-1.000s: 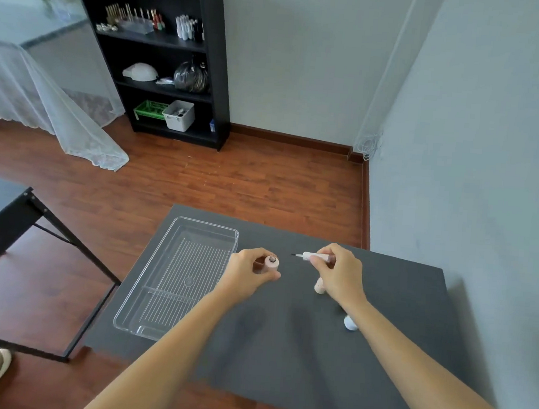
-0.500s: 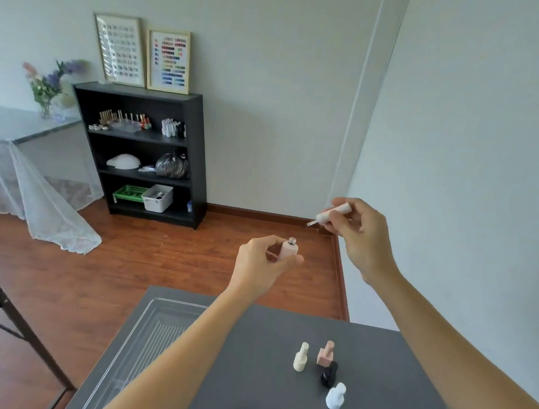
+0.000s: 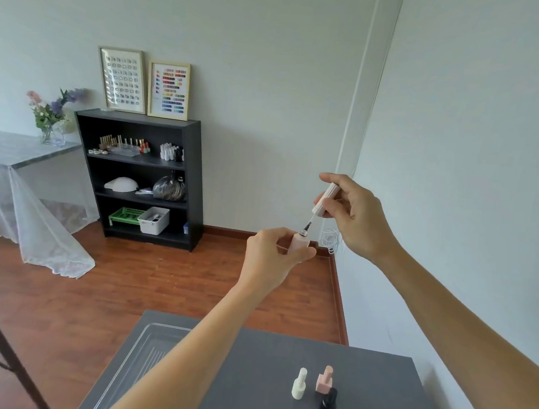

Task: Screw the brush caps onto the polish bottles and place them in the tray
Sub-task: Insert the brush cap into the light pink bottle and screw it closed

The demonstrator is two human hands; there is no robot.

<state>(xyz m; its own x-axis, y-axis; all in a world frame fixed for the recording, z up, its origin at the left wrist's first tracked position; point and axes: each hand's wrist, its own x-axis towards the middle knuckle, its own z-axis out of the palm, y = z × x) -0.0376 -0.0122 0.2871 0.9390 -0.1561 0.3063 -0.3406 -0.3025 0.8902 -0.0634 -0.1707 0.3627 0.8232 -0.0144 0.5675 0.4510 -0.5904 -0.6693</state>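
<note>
pink bottle (image 3: 299, 242), grey table (image 3: 264, 381), black shelf (image 3: 141, 178)

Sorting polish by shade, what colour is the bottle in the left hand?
Pale pink bottle, seen in the head view, held by the left hand.

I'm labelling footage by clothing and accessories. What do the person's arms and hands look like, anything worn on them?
Both forearms are bare as far as the frame shows: no sleeves, gloves, watch or bracelets. The left hand and right hand show no rings on the visible fingers. The nails that show look short; whether they carry polish is too small to tell. No markings or tattoos are visible.
</note>
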